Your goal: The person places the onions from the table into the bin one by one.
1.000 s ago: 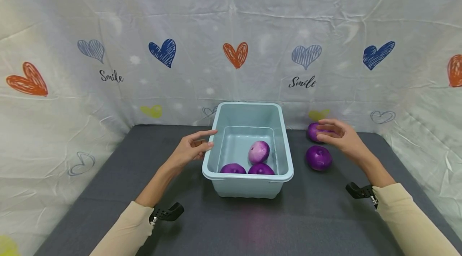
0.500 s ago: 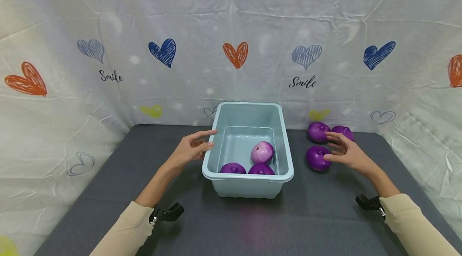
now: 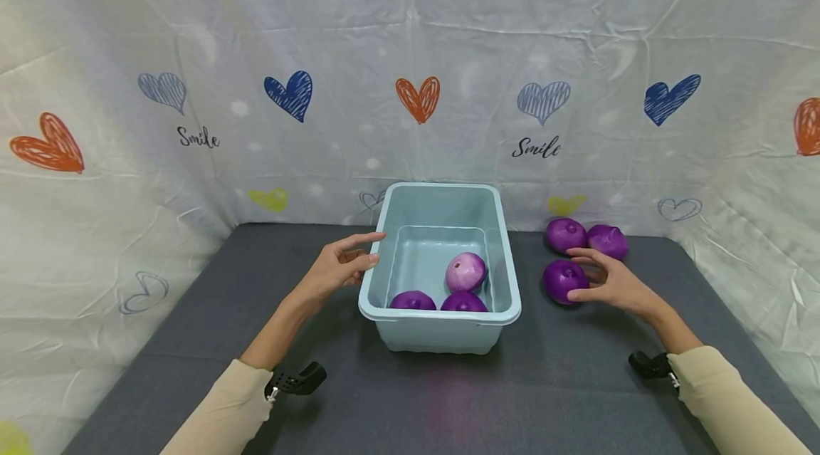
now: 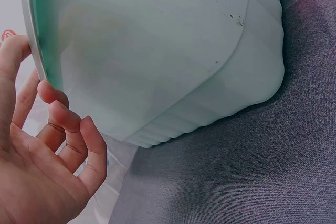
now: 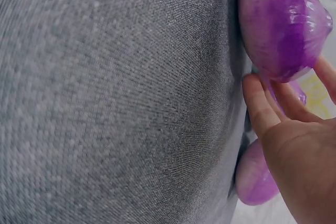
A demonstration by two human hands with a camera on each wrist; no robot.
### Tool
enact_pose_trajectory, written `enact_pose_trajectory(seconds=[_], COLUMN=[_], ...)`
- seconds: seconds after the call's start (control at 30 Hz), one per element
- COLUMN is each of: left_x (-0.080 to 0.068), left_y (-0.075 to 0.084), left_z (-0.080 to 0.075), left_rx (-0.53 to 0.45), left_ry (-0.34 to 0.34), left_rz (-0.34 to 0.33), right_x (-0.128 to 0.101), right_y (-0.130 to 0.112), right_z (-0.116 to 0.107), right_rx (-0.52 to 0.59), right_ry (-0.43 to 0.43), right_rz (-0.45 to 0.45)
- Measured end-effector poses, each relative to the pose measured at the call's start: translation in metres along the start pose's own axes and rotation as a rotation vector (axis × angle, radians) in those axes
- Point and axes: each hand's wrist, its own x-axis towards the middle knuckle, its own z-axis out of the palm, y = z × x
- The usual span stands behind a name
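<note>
- Here's the front onion (image 3: 559, 283), roundish — on the worktop (image 3: 448, 401), just left of the nearer right hand (image 3: 613, 285); fingers curve at its side, gripping or not, can't tell!
- Left hand (image 3: 334, 266) pinches the bin's (image 3: 442, 335) left rim.
- Beyond — two more onions (image 3: 566, 235).

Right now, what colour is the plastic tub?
Pale blue; the tub shows best in the head view.

Before you, tub (image 3: 439, 315) on table (image 3: 410, 405), three onions (image 3: 466, 271) inside, your left hand (image 3: 339, 263) at its left rim; right of it, three more onions (image 3: 559, 280), your right hand (image 3: 613, 284) at the nearest; hanging cloth (image 3: 359, 28) behind.
</note>
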Motion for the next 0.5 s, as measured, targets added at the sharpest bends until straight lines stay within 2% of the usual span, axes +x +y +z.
enact_pose_trajectory(seconds=[0.17, 0.5], left_x=[-0.0001, -0.0004], left_y=[0.0000, 0.0001], left_z=[0.0001, 0.0001], left_rx=[-0.004, -0.006], left_ry=[-0.003, -0.002], left_rz=[0.003, 0.001], right_x=[-0.0005, -0.0042], right_y=[0.0016, -0.0004], right_z=[0.0001, -0.0012], right_rx=[-0.021, -0.030], right_ry=[-0.004, 0.002], right_rz=[-0.024, -0.007])
